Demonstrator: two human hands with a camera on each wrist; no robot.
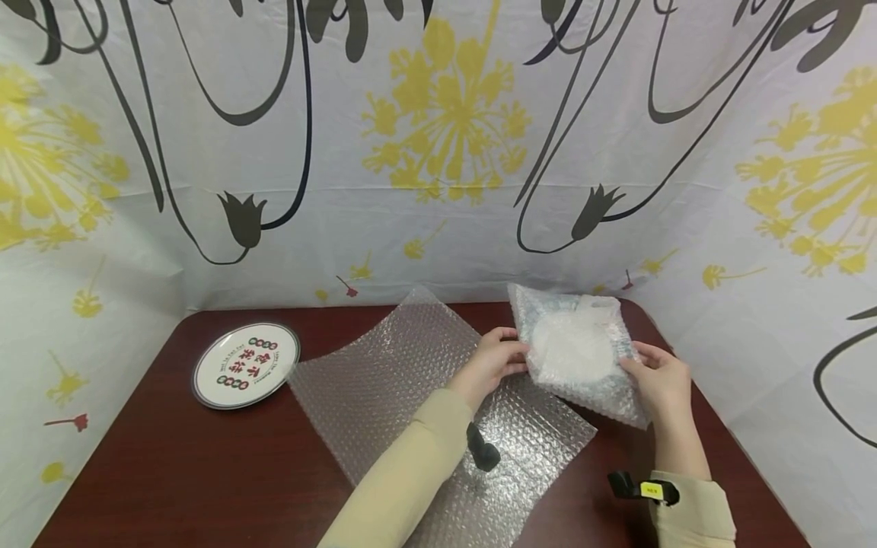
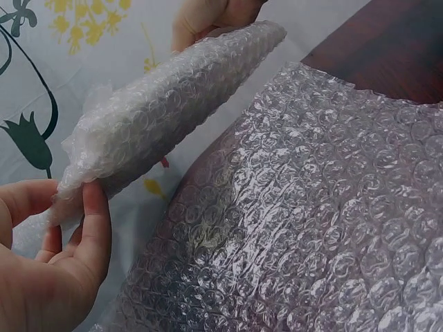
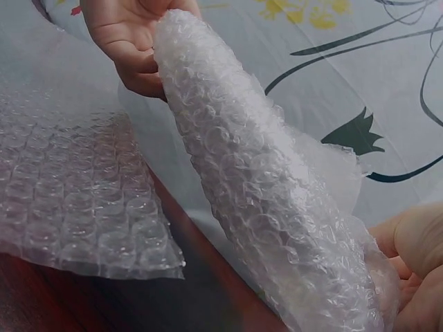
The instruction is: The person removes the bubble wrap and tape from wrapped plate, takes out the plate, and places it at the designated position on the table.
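At the right rear of the table, a wrapped packet is held up in both hands, tilted, its near edge lower than its far one. A pale round form shows through the bubble film; whether it is a plate or something deeper cannot be told.

Hands: the left hand pinches the packet's left edge between thumb and fingers, as the left wrist view confirms. The right hand grips the opposite edge, thumb on the upper face; its other fingertips are partly hidden. In both wrist views the packet appears clear of the table top.

Other items: a bubble wrap sheet lies spread across the middle of the table, partly beneath the left forearm. A printed plate rests face up at the left rear, just beside the sheet's left corner, uncovered.

Progress (judgement): one item looks enclosed on the face shown, so its wrapping seems done or nearly so. A loose bit of film stands up at the packet's far edge; no tape can be made out, so sealing is unconfirmed. Apparently left: setting the packet down, and the bare plate, if it too is meant for the sheet.
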